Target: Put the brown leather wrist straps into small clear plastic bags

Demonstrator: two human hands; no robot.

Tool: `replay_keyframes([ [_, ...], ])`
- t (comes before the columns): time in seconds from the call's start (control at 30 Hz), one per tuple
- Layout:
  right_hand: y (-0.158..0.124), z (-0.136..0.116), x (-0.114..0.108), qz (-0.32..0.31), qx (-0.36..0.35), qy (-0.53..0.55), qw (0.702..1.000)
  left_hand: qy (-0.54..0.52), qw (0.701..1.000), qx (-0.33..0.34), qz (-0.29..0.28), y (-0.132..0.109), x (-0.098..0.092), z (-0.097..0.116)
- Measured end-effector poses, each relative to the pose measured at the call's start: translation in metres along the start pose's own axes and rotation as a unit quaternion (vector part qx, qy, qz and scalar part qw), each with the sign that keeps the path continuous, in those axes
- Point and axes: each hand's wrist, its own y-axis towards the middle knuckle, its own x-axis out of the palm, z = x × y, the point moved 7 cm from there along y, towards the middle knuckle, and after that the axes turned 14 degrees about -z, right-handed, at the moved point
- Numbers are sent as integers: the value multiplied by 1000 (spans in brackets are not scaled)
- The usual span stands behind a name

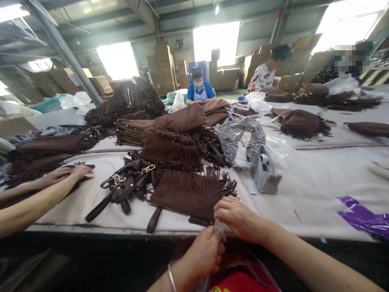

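Note:
At the table's front edge my left hand (204, 250), a silver bangle on its wrist, pinches a small translucent whitish strip (219, 226). Facing it, my right hand (238, 217) has its fingers closed on the same strip, beside the corner of a brown fringed pouch (188, 192). That pouch lies flat, with a wrist strap (154, 220) hanging toward the edge. Left of it is a heap of dark straps (124, 184) with gold clasps. Part of the strip is hidden by my fingers.
Behind lie stacked brown pouches (172, 148), a grey speckled cloth (240, 142) and a tape dispenser (268, 174). Purple plastic (361, 215) is at the right. A co-worker's hands (71, 173) press on a pouch at the left; other people sit across the table (328, 174).

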Motion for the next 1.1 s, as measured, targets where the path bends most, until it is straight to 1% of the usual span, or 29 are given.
replay_keyframes([
  [0.1, 6, -8, -1, -49, -27, -24, 998, 0, 1000, -1, 4, 0, 2, 2],
  [0.17, 8, -12, 3, -66, -35, -49, 996, -5, 1000, 1, 5, 0, 3, 3],
  [0.33, 2, -18, 15, -23, -45, -87, 995, 4, 999, -16, 33, 0, -2, 1],
  [0.43, -6, -19, 18, -15, -42, -65, 997, 8, 999, -16, 44, 0, -4, 1],
  [0.5, -10, -18, 17, -26, -44, -35, 998, -20, 999, -13, 31, 1, -3, 1],
  [0.6, -13, -16, 13, -50, -65, -9, 997, -98, 995, -29, -5, 4, -2, -2],
  [0.7, -12, -12, 13, -42, -80, 0, 996, -161, 985, -51, -46, 5, 2, -4],
  [0.77, -9, -9, 15, -25, -78, 3, 997, -147, 987, -48, -51, 5, 3, -3],
  [0.9, -7, -8, 19, -10, -61, -7, 998, -62, 998, -19, -20, 2, 2, 2],
  [1.0, -11, -8, 16, -12, -66, 14, 998, -54, 998, -1, -20, 2, 3, 1],
  [1.1, -15, -7, 13, -17, -78, 43, 996, -58, 998, -4, -13, 4, 1, -1],
])
